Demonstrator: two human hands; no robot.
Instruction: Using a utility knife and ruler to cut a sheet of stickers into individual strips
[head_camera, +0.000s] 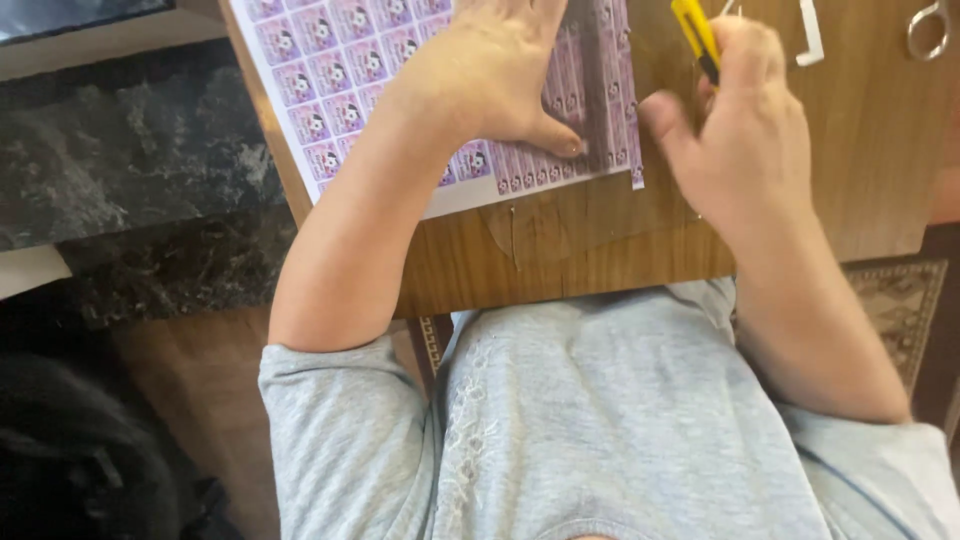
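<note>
- A sheet of small purple stickers (345, 60) lay at the upper middle of the frame, on a wooden surface (600, 250), its lower edge near the surface's front edge.
- The left hand (490, 70) pressed flat on the sheet, fingers spread, thumb tip near the sheet's lower right corner, gripping nothing.
- The right hand (745, 130) was closed around a yellow utility knife (697, 35), just right of the sheet, at the upper right.
- A metal ring (928, 30) lay at the far upper right corner.
- A grey shirt (620, 420) filled the lower frame.
- A dark marbled ledge (120, 160) sat at the left.
</note>
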